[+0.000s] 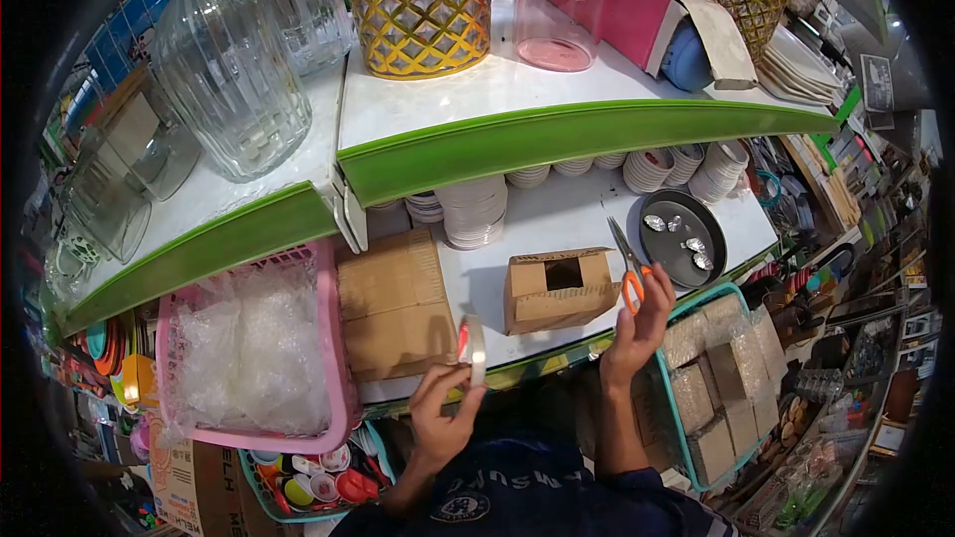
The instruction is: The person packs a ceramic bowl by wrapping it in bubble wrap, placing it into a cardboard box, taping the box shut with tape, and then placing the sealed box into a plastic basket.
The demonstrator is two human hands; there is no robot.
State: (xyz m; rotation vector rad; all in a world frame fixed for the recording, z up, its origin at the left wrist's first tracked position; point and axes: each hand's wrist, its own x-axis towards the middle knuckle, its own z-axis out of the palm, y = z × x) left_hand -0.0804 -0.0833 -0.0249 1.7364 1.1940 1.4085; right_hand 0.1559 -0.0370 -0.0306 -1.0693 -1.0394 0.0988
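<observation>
My left hand grips a roll of clear tape by its edge, holding it upright in front of a flattened piece of cardboard. In my right hand is a pair of scissors with orange handles, its blades pointing up and away from me. Between the hands, a small brown cardboard box stands on the white shelf, with a dark rectangular opening in its top. Just beyond the scissors sits a dark round pan with several foil-wrapped pieces inside.
To the left, a pink basket holds bubble wrap, beside the flattened cardboard. A teal basket of wrapped boxes is at right. Stacked white bowls stand under a green-edged upper shelf bearing glass jars and a gold basket.
</observation>
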